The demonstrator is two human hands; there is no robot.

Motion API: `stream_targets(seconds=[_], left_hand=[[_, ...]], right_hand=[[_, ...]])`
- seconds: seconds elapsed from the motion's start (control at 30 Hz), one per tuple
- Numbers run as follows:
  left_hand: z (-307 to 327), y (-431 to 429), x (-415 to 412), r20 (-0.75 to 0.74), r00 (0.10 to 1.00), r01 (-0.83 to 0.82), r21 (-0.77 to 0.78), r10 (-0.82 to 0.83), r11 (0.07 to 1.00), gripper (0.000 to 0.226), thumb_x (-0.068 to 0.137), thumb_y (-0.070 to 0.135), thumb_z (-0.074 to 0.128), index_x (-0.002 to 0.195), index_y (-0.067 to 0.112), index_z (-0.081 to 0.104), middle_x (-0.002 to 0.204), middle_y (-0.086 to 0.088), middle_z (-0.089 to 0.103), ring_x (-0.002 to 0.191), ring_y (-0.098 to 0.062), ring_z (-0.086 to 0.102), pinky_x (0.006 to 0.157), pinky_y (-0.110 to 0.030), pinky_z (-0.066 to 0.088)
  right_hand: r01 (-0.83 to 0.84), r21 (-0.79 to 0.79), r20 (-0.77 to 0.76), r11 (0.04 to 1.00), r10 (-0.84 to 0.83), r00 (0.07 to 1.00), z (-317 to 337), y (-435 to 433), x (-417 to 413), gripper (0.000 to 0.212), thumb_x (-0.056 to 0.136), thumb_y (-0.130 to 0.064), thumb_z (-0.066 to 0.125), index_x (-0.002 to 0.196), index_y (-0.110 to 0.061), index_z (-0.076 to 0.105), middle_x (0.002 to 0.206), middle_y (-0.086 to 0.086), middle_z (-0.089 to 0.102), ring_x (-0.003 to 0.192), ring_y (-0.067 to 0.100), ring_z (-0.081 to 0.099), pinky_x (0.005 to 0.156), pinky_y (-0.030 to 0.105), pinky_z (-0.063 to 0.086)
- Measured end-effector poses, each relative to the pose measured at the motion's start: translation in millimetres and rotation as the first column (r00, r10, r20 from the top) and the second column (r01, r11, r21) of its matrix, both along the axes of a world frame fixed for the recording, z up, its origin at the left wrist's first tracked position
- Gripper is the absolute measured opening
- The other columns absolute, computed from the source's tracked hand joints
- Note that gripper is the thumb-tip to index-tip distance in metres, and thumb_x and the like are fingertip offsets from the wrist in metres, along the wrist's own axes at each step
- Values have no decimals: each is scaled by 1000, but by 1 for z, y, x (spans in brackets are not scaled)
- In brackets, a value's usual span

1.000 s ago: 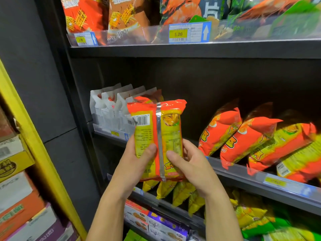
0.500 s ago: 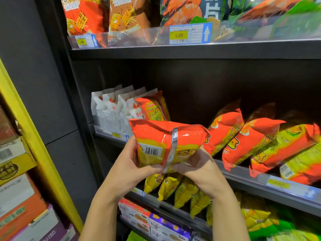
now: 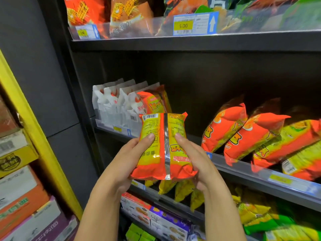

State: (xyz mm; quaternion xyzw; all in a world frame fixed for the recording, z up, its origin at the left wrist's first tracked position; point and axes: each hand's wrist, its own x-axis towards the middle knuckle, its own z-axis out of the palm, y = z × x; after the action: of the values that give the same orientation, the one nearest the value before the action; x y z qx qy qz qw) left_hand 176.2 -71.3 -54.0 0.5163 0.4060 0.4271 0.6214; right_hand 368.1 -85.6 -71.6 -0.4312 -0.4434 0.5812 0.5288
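Observation:
I hold an orange-and-yellow snack bag (image 3: 163,146) in both hands, in front of the middle shelf (image 3: 243,168). Its back faces me, with a silver seam down the middle and a barcode at its top left. My left hand (image 3: 128,159) grips its left side, thumb on the back. My right hand (image 3: 194,160) grips its right side, thumb beside the seam. The bag stands nearly upright, tilted slightly away. A matching orange bag (image 3: 154,103) stands on the shelf just behind it.
White pouches (image 3: 112,105) fill the shelf's left end. Several orange and yellow-green bags (image 3: 243,129) lean on the right. The top shelf (image 3: 191,40) carries a 5.00 price tag (image 3: 194,23). Yellow bags (image 3: 175,188) and boxes (image 3: 156,216) sit below. Cartons (image 3: 19,188) stack at left behind a yellow post (image 3: 34,136).
The bag was tipped forward and flat half a second ago; now it is turned back upright, lower and nearer to me, with both hands still on it.

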Motion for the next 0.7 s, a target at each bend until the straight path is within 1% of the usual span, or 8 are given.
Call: stream_targets(seconds=[0.07,0.13,0.23,0.33,0.43,0.53,0.6,0.7], left_hand=[[4,0,1,6,1000,19,-43,-19,999,54,87,53,67,128,19,72,117,-12,79,107,-34,77,98,-52,58],[6,-1,2,-7,1000,24,-63,-25,998,56,85,55,68,129,20,71,117,-11,79,107,-33,77,102,-55,56],[7,-1,3,-24,1000,13,-48,-14,999,62,82,57,69,131,20,69,116,-9,80,105,-32,78,97,-52,58],[6,-4,4,-29,1000,-2,-5,2,1000,60,83,57,69,131,21,67,115,-8,80,103,-31,78,86,-47,59],[4,-6,4,-66,998,-19,30,21,999,60,83,56,71,134,25,64,118,-4,79,105,-28,78,93,-50,60],[3,-6,3,-155,966,-171,206,205,964,72,74,57,81,138,34,59,126,10,73,111,-12,73,90,-41,61],[2,-6,3,-264,883,-269,395,389,879,61,81,48,83,136,47,56,127,24,64,113,2,64,84,-28,58],[3,-11,9,-235,904,-211,478,356,853,48,90,43,76,134,52,58,129,29,65,115,8,63,93,-30,57]], right_hand=[[-8,-39,-29,999,7,1000,5,-1,0,50,90,-53,67,121,-14,74,111,14,80,103,32,78,99,49,58],[-7,-64,-51,998,3,999,7,-1,-1,50,89,-54,66,120,-15,74,111,13,80,103,32,78,98,48,58],[-5,-75,-70,997,0,998,8,-3,-1,52,86,-57,67,121,-19,73,112,11,80,105,31,78,105,54,55],[-30,-61,-116,998,22,993,9,-9,-1,43,93,-52,64,123,-22,71,114,9,80,105,29,78,100,50,57],[-43,-36,-212,998,35,977,5,-13,0,43,94,-43,65,130,-19,67,118,12,79,108,31,77,96,49,60],[1,28,-227,1000,5,974,1,-12,3,46,93,-34,68,135,-17,63,120,12,78,109,32,76,93,50,62],[64,94,-167,994,-48,985,-3,-11,3,48,94,-30,70,139,-20,59,124,9,76,113,31,75,99,55,58],[158,206,-60,966,-149,987,-9,-6,-2,55,91,-35,79,140,-24,56,128,4,75,117,27,73,102,59,56]])
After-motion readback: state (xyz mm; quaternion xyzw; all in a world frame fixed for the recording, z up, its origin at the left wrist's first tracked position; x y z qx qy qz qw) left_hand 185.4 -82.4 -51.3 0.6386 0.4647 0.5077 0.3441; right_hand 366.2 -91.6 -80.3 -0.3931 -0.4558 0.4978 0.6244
